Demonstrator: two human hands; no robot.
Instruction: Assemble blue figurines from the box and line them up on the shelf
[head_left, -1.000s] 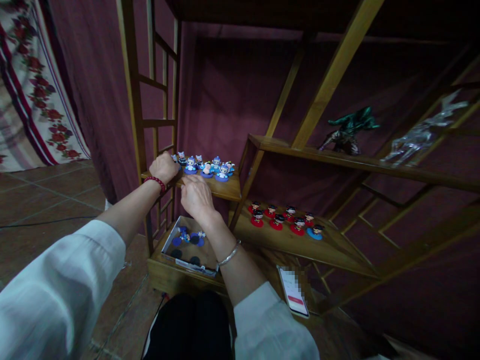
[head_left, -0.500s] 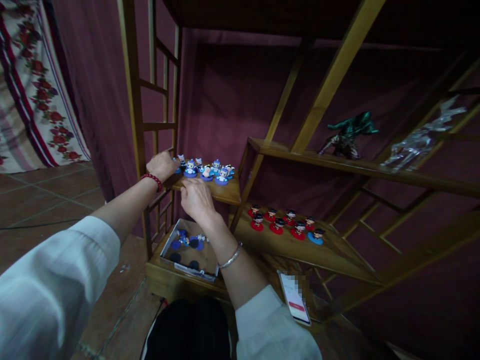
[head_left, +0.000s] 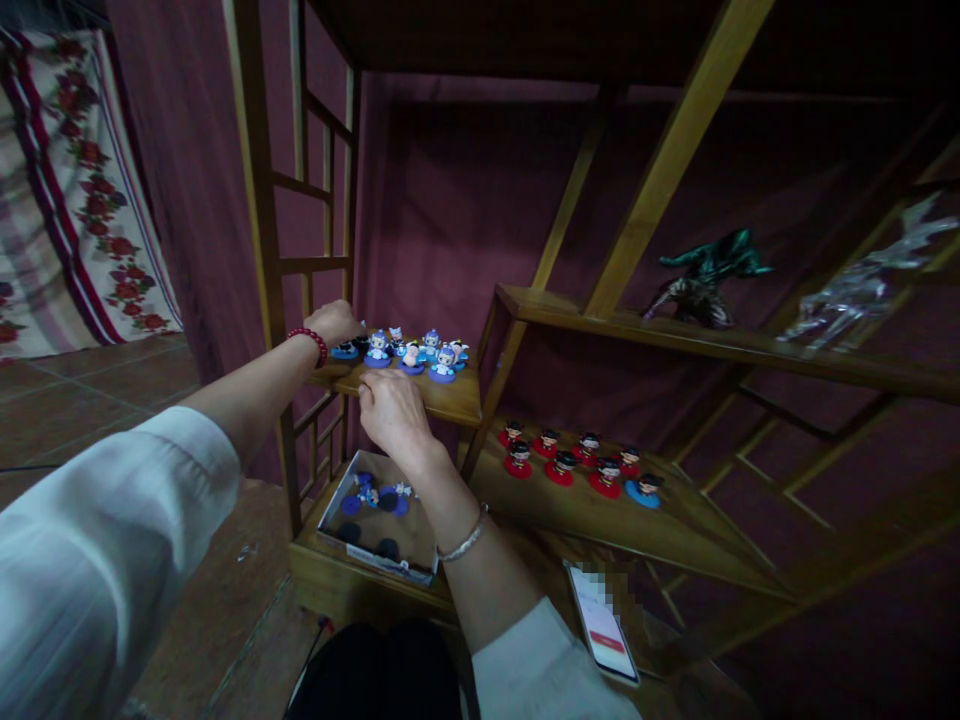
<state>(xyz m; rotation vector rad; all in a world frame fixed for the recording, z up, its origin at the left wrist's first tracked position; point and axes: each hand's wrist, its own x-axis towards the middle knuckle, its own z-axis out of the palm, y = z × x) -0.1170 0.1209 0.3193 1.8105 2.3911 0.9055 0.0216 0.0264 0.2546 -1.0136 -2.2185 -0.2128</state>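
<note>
Currently, small figurines [head_left: 411, 355], several showing white bodies and purple heads above round blue or purple bases, are standing clustered on the shelf [head_left: 454, 397]. They are sitting toward four o'clock from the left hand [head_left: 334, 325], one o'clock from the right hand [head_left: 392, 407]; whether fingers are grasping anything, I cannot tell.

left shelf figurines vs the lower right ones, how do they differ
The left-shelf figurines have purple or blue bases; the lower-right figurines have red ones, except one blue. Several left-shelf figurines have purple-topped heads, while the lower-right figurines have dark ones. The left hand is at the left-shelf figurines; no hand is near the lower-right figurines. Both groups have round bases.
</note>
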